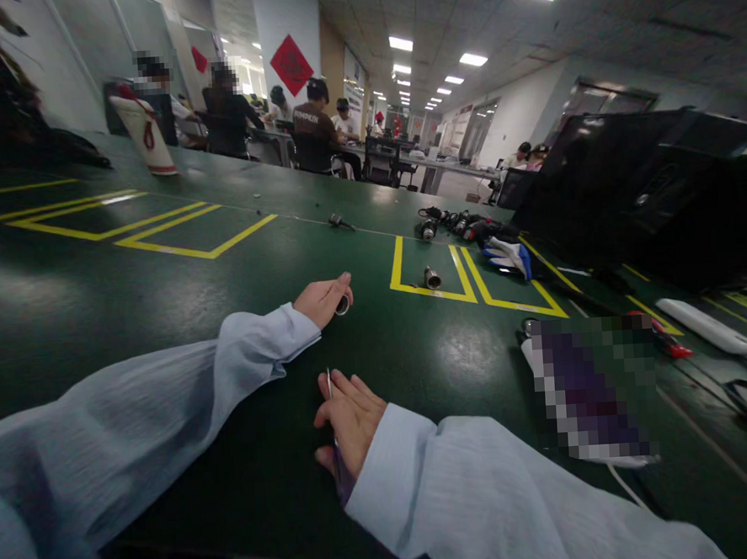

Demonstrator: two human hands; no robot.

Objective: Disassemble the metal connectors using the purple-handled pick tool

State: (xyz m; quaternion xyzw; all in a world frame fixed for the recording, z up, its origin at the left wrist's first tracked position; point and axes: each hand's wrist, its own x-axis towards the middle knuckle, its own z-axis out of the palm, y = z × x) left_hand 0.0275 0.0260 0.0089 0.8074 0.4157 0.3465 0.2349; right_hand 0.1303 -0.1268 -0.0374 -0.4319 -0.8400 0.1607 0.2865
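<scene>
My left hand [324,301] is closed around a small round metal part [342,306], whose ring-like end shows below the fingers. Nearer to me, my right hand [355,420] grips a screwdriver [344,481] with a thin metal shaft and a purple handle, the shaft pointing away from me. Much of the handle is hidden by the fingers and palm. To the right of my left hand, a metal cylinder [432,277] lies inside a yellow tape outline. A small dark part with a stem [340,222] rests farther back on the green table [272,277].
Dark parts and cables [459,224] lie at the back right, near a blue-and-white glove [508,256]. At right are a blurred-out device [589,397], a red-handled tool [668,341] and a white case [709,326]. A paper cup [148,133] stands back left. People sit beyond.
</scene>
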